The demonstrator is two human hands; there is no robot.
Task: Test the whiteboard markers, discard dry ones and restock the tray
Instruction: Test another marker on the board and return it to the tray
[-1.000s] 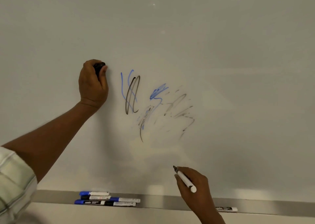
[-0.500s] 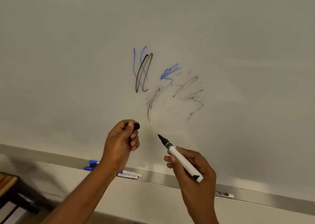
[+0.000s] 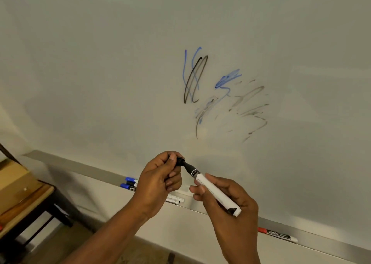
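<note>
My right hand [image 3: 230, 209] grips a white-barrelled black marker [image 3: 216, 194], its tip pointing up and left. My left hand [image 3: 158, 183] pinches the black cap [image 3: 180, 161] right at the marker's tip, the two touching. Behind the hands runs the grey marker tray [image 3: 321, 237] under the whiteboard [image 3: 100, 73]. Blue and black markers [image 3: 129, 183] lie in the tray left of my left hand, their white ends [image 3: 175, 200] showing below it. A red-capped marker [image 3: 278, 234] lies in the tray to the right. Blue and black test scribbles [image 3: 216, 91] mark the board.
A cardboard box [image 3: 14, 183] sits on a wooden table with dark legs [image 3: 30, 205] at the lower left, below the tray's left end. The wall under the tray is plain white.
My left hand came down from the board with the cap and met the marker's tip. My right hand rose and turned the marker toward it. The view shifted left and down.
</note>
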